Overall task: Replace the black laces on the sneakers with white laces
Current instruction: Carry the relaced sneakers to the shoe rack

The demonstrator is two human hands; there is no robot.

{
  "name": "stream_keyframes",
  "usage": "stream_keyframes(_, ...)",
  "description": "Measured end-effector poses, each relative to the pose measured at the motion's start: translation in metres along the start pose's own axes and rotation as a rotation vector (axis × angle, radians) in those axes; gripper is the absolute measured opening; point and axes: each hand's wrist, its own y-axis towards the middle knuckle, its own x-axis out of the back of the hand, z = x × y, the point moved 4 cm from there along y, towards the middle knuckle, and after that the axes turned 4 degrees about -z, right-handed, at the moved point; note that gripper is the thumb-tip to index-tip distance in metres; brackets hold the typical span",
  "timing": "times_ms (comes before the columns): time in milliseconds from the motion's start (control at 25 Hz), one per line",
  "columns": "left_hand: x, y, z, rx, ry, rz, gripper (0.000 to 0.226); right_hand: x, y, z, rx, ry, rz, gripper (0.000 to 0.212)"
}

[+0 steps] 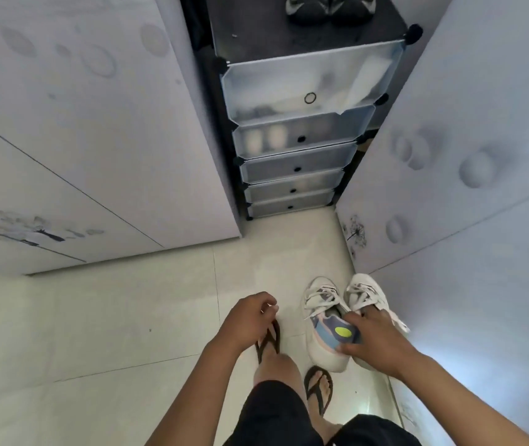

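A pair of white sneakers (340, 317) hangs low in the frame, at about five o'clock from centre, toes pointing away from the person and above the pale tiled floor (128, 317). Both shoes carry white laces (318, 299) across their tongues; the left shoe shows a blue and purple heel panel with a yellow-green dot. The right hand (375, 339) holds the two shoes together at their heels, thumb against the left shoe's heel and fingers curled into the collar of the right shoe. The left hand (250, 317), at about seven o'clock from the sneakers and apart from them, has its fingers loosely curled; whether it pinches anything cannot be told. Below the hands, at six o'clock, the person's feet wear dark flip-flops (319, 392), with black shorts at the bottom edge. At twelve o'clock stands a tall shoe cabinet (295, 162) with frosted translucent doors, another dark pair of shoes (329, 8) on its top. Grey-printed wardrobe panels (79, 140) flank it at nine and three o'clock.
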Motion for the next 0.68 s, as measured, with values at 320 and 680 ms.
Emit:
stream_keyframes(320,-0.013,0.194,-0.002,0.064,-0.048,0.06,0.019,0.013,0.185,-0.036,0.015,-0.022,0.14,0.05)
stream_keyframes(680,-0.108,0.487,0.089,0.051,-0.254,-0.041,0.007,-0.125,0.457,-0.113,0.072,-0.213,-0.017,0.051)
